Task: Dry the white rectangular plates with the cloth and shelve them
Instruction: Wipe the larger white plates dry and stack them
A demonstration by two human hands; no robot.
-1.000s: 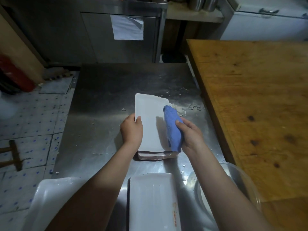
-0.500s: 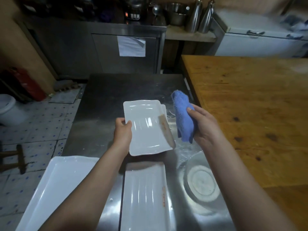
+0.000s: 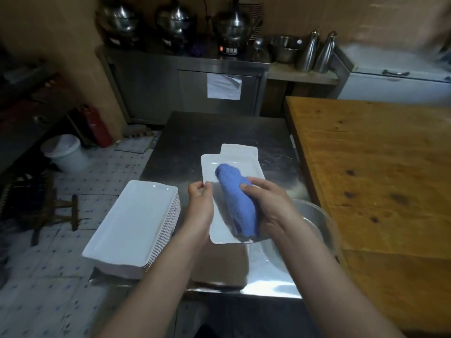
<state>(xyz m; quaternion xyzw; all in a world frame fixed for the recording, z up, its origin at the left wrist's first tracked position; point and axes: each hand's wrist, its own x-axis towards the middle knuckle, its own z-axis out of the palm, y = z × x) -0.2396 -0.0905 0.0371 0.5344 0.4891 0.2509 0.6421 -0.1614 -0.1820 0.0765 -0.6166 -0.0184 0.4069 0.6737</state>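
- Left hand (image 3: 200, 209) clamped on the left long edge of a white rectangular ceramic plate (image 3: 219, 225), thumb on the upper face, fingers curled out of sight beneath.
- Plate held off the brushed stainless-steel worktable (image 3: 195, 132), face up, far end pointing away from the body.
- Right hand (image 3: 267, 206) wrapped round a bunched blue terry cloth (image 3: 238, 206), fingers closed over its top and pressing it into the plate's well.
- Cloth lying lengthwise along the plate, from near the far end to the near right corner, overhanging the near edge a little.
- Second white rectangular plate (image 3: 240, 151) flat on the worktable just beyond the held one, its near part hidden behind it.
- Tall stack of white rectangular plates (image 3: 133, 223) to the left, at the near left corner of the worktable, angled and partly overhanging the edge.
- Another pale plate (image 3: 219, 267) directly under the hands, in shadow and blurred; detail unclear.
- Clear glass bowl (image 3: 317, 223) at the right of the worktable, partly hidden by the right forearm.
- Worn wooden table (image 3: 378, 167) right beside the steel one.
- Beyond, a steel cabinet (image 3: 156, 84) with a sheet of white paper (image 3: 223, 86) on its door, steel pots (image 3: 174, 23) on top.
- White plastic bucket (image 3: 64, 152) on the tiled floor at far left.
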